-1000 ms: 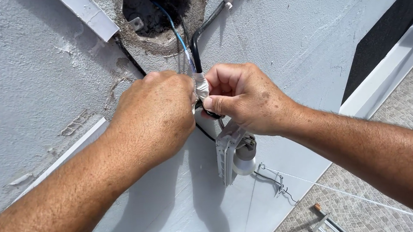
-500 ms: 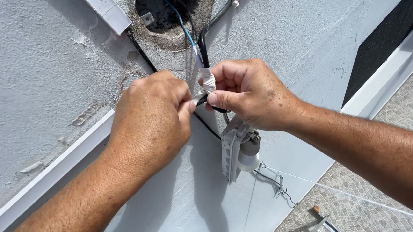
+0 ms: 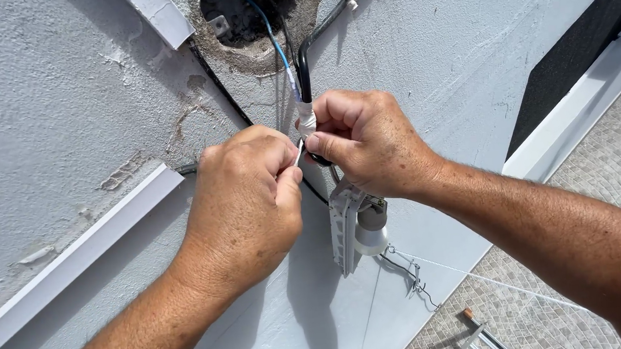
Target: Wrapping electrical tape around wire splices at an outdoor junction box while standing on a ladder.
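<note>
My left hand [image 3: 248, 201] and my right hand [image 3: 366, 143] meet in front of a rough white wall [image 3: 51, 105]. Both pinch a small bundle of wires wrapped in white tape [image 3: 307, 120]. A blue wire [image 3: 272, 35] and a black cable [image 3: 304, 65] run from the bundle up into a broken hole in the wall [image 3: 248, 15]. My right thumb and forefinger close around the taped joint. My left fingers grip the loose end of the tape beside it. A white lamp fitting with a bulb socket [image 3: 358, 226] hangs just under my right hand.
White plastic cable trunking [image 3: 76, 256] runs diagonally along the wall at left, and a short piece [image 3: 157, 14] sits at the top. A thin wire clip [image 3: 409, 277] dangles below the fitting. Tiled floor [image 3: 602, 176] and a tool [image 3: 482, 334] lie far below at right.
The view has shifted slightly, so the hole and trunking sit further right and lower in frame. Both hands stay clasped on the taped wires, with small finger movement.
</note>
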